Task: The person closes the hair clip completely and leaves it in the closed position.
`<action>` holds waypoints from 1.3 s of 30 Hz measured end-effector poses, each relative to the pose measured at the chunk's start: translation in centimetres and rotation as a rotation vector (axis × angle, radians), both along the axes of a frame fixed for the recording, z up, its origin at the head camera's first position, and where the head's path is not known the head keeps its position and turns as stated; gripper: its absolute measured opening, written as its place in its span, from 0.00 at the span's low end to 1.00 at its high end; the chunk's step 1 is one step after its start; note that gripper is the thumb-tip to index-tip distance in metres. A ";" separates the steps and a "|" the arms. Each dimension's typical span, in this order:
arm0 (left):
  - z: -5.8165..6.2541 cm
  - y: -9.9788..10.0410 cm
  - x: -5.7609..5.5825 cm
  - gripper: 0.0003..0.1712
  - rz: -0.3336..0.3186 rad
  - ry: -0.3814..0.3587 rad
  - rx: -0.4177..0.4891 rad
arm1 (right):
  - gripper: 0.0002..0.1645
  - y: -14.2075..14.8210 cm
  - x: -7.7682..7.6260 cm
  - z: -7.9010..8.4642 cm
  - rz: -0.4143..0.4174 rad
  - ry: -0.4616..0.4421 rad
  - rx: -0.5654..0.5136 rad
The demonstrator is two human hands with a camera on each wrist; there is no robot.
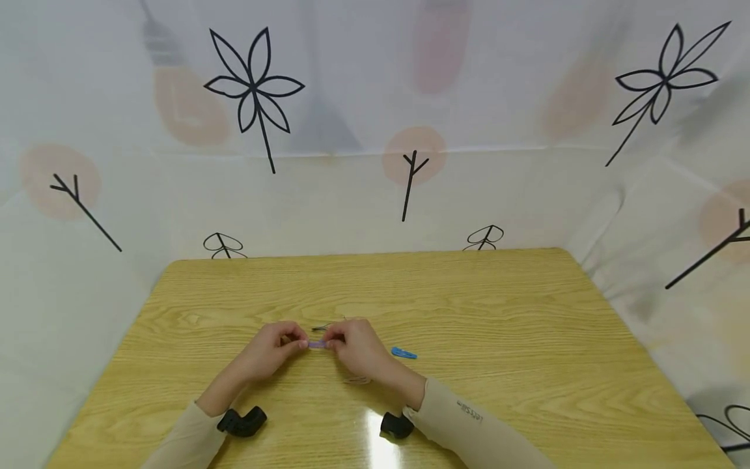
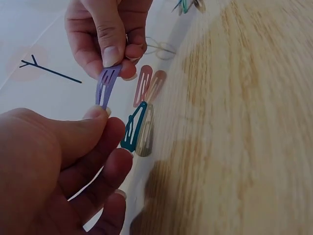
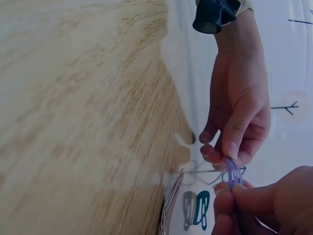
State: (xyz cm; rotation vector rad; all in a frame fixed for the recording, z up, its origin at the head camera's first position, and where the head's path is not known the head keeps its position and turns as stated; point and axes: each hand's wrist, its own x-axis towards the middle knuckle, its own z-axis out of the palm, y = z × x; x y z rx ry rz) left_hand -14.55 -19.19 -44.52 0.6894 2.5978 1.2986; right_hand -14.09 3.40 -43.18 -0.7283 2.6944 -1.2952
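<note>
While the left hand (image 1: 266,355) pinched one end of a slim, slotted purple hair clip (image 1: 317,344) just left of the frame's lower centre, the right hand (image 1: 357,347) pinched its other end. Probably light, stiff yet springy, it seemed best held by its ends. Farther right lay a blue, tapered hair clip (image 1: 403,352).

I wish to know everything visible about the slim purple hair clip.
The slim purple hair clip has long slits, tapers toward one end, and looks like coated metal. Over the yellowish wooden table, the left hand pinches its narrower end and the right hand its wider end. Whether it is snapped closed is unclear.
</note>
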 end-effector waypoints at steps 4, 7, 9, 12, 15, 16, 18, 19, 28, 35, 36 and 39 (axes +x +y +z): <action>-0.3 -0.2 -0.1 0.04 -0.030 -0.008 -0.015 | 0.07 0.0 0.1 0.0 0.004 -0.017 0.020; -0.3 -0.2 -0.1 0.04 -0.052 -0.012 -0.018 | 0.07 0.0 0.1 0.0 0.012 -0.021 0.035; -0.2 -0.2 -0.1 0.04 -0.060 -0.024 -0.019 | 0.07 0.1 0.2 0.0 0.016 -0.025 0.048; -0.2 -0.1 0.0 0.04 -0.075 -0.036 -0.034 | 0.06 0.1 0.2 0.0 0.022 -0.046 0.069; -0.4 -0.1 0.1 0.04 -0.088 -0.032 -0.051 | 0.05 0.1 0.3 0.0 0.025 -0.057 0.086; -0.4 -0.1 0.1 0.04 -0.090 -0.029 -0.055 | 0.05 0.1 0.3 -0.1 0.027 -0.057 0.091; -0.6 -0.1 0.0 0.04 -0.095 -0.021 -0.058 | 0.04 0.1 0.3 -0.1 0.030 -0.050 0.104; -0.6 -0.1 0.0 0.04 -0.098 -0.015 -0.058 | 0.04 0.1 0.2 -0.2 0.032 -0.044 0.109; -0.9 -0.2 -0.2 0.03 -0.115 -0.013 -0.032 | 0.03 0.1 0.0 -0.5 0.036 -0.050 0.143; -0.7 -0.3 -0.5 0.02 -0.103 -0.019 -0.029 | 0.01 0.4 -0.2 -0.5 0.007 -0.012 0.105; -0.7 -0.4 -0.6 0.02 -0.097 -0.014 -0.025 | 0.01 0.5 -0.2 -0.6 -0.007 -0.001 0.097; -0.6 -0.4 -0.9 0.02 -0.066 0.020 -0.019 | 0.03 0.5 -0.5 -0.8 -0.052 0.038 0.082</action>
